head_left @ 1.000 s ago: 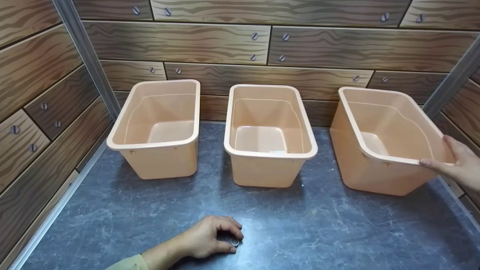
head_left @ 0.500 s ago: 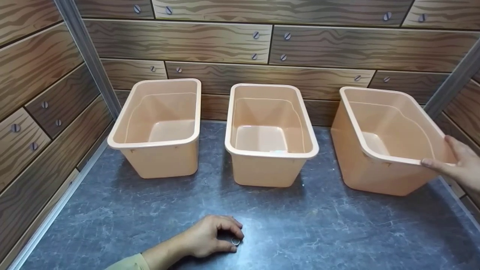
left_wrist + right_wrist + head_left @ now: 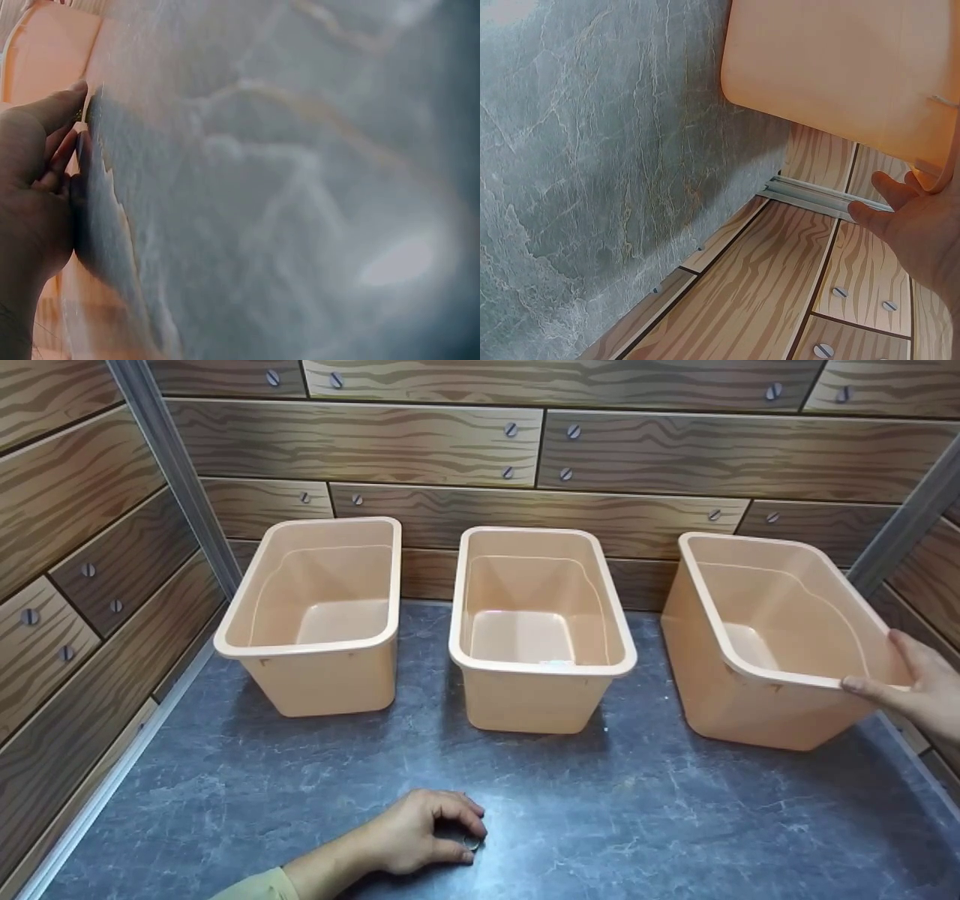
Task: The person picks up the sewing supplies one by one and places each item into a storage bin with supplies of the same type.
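My left hand (image 3: 420,832) is low on the dark table in the head view, its thumb and fingers curled toward each other. Between the fingertips it pinches a small round thing with a shiny rim (image 3: 472,843), like a ring; the fingers partly cover it, and its exact kind I cannot tell. At the far right my right hand (image 3: 926,686) grips the near right corner of a peach plastic bin (image 3: 772,709), thumb over the rim. In the right wrist view the fingers (image 3: 870,217) reach up to that bin's rim, beside the wall.
A middle bin (image 3: 532,701) and a left bin (image 3: 322,682) of the same peach plastic stand in a row with the right one, all upright. Wood-patterned walls (image 3: 420,442) enclose the back and sides. The marbled table (image 3: 637,825) stretches before the bins.
Both hands and all the bins keep their places. The small round thing in the left fingers shows less of its bright rim than before.
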Motion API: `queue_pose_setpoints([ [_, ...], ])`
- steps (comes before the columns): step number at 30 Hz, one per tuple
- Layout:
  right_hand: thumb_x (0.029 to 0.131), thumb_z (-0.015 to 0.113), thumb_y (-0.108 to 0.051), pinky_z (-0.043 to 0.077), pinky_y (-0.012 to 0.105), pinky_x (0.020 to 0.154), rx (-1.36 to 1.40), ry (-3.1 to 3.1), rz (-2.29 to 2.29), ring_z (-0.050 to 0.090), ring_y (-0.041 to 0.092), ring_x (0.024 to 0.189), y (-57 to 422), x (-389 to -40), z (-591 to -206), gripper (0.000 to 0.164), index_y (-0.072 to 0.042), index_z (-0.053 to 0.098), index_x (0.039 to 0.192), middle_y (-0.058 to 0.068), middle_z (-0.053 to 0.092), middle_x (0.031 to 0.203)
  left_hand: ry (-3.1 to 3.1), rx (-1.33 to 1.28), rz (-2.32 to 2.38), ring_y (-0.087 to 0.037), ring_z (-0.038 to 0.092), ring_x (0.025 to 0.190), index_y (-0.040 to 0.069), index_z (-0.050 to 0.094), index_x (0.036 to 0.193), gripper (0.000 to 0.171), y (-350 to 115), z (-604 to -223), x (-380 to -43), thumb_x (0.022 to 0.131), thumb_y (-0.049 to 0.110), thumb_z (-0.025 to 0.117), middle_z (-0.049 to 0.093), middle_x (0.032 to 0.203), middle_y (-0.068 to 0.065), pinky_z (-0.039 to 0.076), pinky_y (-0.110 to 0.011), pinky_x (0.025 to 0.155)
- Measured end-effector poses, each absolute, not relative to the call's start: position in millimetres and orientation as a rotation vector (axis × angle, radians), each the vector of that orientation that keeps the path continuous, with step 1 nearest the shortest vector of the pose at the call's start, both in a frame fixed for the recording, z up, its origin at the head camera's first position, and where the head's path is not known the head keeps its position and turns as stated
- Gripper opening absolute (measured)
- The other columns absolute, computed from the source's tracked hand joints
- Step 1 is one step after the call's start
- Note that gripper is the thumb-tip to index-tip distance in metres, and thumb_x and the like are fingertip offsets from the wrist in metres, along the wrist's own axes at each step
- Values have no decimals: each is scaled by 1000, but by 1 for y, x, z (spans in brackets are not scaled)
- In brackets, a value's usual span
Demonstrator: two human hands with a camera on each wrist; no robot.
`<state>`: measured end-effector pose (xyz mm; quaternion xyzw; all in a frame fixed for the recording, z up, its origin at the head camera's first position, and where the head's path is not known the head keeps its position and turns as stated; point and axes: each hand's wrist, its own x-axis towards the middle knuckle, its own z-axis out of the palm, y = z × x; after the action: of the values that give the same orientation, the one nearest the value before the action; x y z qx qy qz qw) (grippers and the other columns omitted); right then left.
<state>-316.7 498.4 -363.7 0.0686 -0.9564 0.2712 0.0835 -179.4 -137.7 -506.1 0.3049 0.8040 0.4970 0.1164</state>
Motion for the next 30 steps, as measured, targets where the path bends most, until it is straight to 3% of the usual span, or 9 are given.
queue_pose_setpoints([
  [11, 103, 65, -46, 8, 82, 115, 203, -2883, 780, 8, 76, 141, 499, -316, -361, 110, 22, -2, 156, 56, 2, 155, 2316, 865, 1532, -14, 63, 130, 15, 83, 108, 20, -136, -507, -180, 88, 16, 89, 77, 119, 5, 35, -36, 123],
  [16, 103, 64, -48, 7, 81, 115, 192, -2908, 781, 5, 75, 143, 499, -316, -360, 111, 21, -5, 157, 56, -1, 155, 2300, 862, 1584, -11, 69, 117, 12, 82, 109, 22, -133, -507, -178, 89, 15, 89, 79, 111, 6, 35, -33, 122],
  [23, 104, 62, -49, 6, 82, 114, 201, -2916, 798, 5, 76, 142, 499, -315, -360, 111, 20, -6, 157, 56, -2, 155, 2292, 840, 1589, -9, 71, 107, 12, 77, 119, 32, -130, -501, -173, 89, 14, 88, 80, 106, 6, 51, -29, 105],
  [30, 103, 64, -45, 6, 81, 116, 231, -2881, 800, 6, 76, 142, 498, -316, -360, 108, 22, -2, 156, 57, 3, 154, 2259, 844, 1594, -8, 71, 105, 7, 76, 121, 35, -126, -492, -171, 88, 10, 88, 80, 107, 2, 50, -29, 107],
])
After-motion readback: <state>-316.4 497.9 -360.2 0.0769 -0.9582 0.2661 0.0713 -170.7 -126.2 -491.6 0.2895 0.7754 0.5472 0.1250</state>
